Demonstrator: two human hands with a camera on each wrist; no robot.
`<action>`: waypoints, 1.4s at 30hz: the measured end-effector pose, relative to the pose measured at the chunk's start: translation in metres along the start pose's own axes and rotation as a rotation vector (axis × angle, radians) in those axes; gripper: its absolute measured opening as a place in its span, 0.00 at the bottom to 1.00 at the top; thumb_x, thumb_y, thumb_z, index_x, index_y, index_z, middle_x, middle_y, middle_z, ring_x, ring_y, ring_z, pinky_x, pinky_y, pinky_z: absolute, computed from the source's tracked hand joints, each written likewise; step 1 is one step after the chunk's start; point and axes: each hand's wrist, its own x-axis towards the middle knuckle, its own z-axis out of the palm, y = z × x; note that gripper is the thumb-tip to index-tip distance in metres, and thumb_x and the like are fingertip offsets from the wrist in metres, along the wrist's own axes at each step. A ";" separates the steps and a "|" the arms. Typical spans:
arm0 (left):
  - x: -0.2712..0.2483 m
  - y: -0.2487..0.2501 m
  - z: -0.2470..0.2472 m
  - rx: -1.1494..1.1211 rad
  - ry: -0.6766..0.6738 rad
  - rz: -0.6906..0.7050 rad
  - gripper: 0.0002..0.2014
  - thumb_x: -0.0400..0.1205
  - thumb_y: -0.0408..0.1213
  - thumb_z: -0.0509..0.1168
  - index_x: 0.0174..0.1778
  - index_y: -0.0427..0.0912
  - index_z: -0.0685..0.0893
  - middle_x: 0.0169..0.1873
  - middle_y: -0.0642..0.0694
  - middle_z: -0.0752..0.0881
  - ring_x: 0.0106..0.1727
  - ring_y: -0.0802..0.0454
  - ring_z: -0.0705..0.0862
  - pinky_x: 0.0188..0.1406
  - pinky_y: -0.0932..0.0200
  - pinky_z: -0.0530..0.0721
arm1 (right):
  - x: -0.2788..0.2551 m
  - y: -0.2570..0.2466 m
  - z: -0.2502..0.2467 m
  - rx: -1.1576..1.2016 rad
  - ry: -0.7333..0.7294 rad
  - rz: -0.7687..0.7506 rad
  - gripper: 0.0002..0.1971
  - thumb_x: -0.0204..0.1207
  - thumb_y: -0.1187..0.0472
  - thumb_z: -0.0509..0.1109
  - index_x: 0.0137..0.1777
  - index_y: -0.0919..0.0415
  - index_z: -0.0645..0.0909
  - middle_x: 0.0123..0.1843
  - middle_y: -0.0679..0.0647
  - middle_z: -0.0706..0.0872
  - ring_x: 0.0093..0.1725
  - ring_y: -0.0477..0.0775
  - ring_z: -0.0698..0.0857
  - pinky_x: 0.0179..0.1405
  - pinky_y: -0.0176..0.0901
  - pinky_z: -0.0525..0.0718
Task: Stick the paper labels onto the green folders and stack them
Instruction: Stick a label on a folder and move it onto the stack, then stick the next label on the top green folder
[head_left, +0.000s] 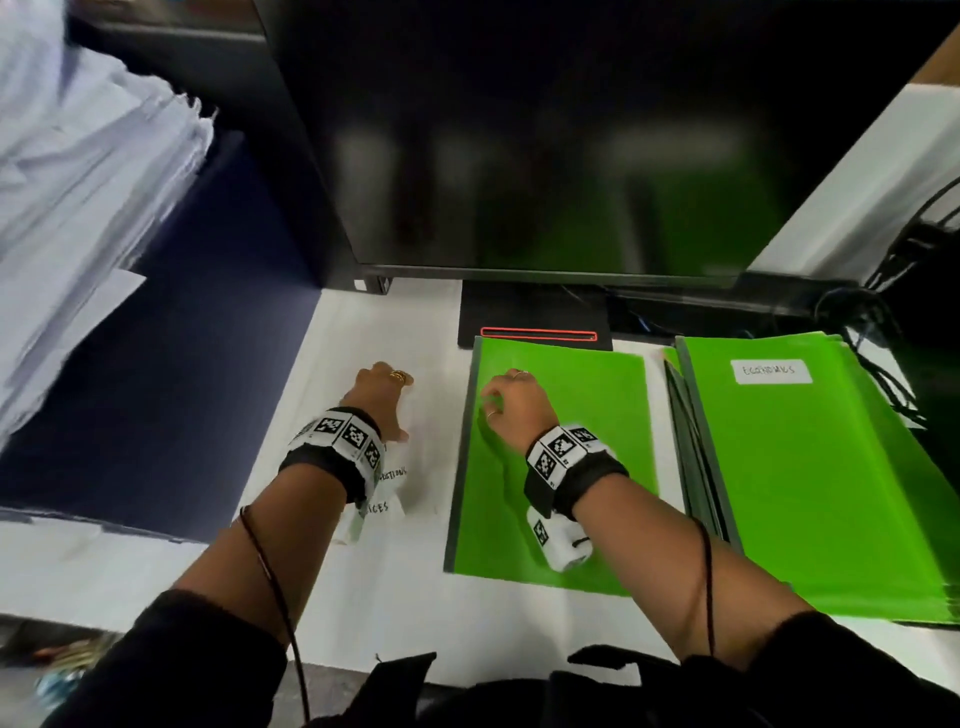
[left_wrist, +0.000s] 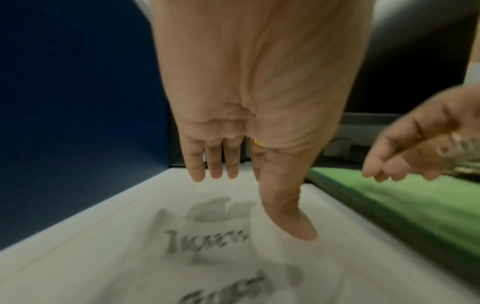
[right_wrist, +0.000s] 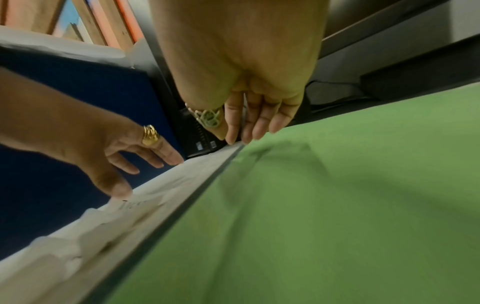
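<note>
On the white desk (head_left: 363, 597), a flat, smooth green folder (head_left: 582, 467) is lying under the right hand (head_left: 514, 410), whose relaxed fingers are holding nothing. The left hand (head_left: 382, 397) is hovering open over rectangular handwritten paper labels (left_wrist: 207, 240). Right, a labelled folder stack (head_left: 831, 467) is sitting.

the white desk (head_left: 363, 597) carried a single green folder (head_left: 571, 509) lying flat near its middle, dark spine to the left. just right of it sat a stack of green folders (head_left: 831, 493), the top one bearing a white handwritten label (head_left: 771, 372). left of the single folder lay loose paper labels (left_wrist: 207, 238) with blurred handwriting. behind the folder stood a black monitor base (head_left: 535, 317), and tangled black cables (head_left: 904, 270) lay at the far right.
</note>
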 end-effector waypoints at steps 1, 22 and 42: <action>-0.001 -0.012 0.002 0.001 -0.020 -0.022 0.47 0.65 0.44 0.81 0.78 0.48 0.64 0.75 0.45 0.63 0.76 0.45 0.64 0.73 0.47 0.73 | 0.005 -0.012 0.006 0.019 -0.007 -0.003 0.10 0.74 0.64 0.66 0.52 0.60 0.86 0.55 0.60 0.85 0.60 0.61 0.80 0.62 0.50 0.79; -0.002 -0.058 0.018 -0.129 0.023 0.066 0.37 0.58 0.46 0.83 0.61 0.46 0.76 0.79 0.53 0.57 0.71 0.51 0.72 0.63 0.56 0.77 | 0.047 -0.080 0.066 -0.146 -0.156 0.105 0.13 0.73 0.59 0.70 0.58 0.50 0.80 0.62 0.51 0.80 0.66 0.55 0.76 0.65 0.55 0.65; 0.009 -0.045 -0.002 -0.036 -0.041 0.026 0.50 0.58 0.51 0.82 0.75 0.46 0.67 0.70 0.50 0.66 0.73 0.50 0.69 0.81 0.40 0.53 | 0.067 -0.062 0.045 0.281 -0.022 0.062 0.06 0.75 0.66 0.70 0.50 0.66 0.83 0.34 0.54 0.82 0.40 0.53 0.78 0.31 0.34 0.71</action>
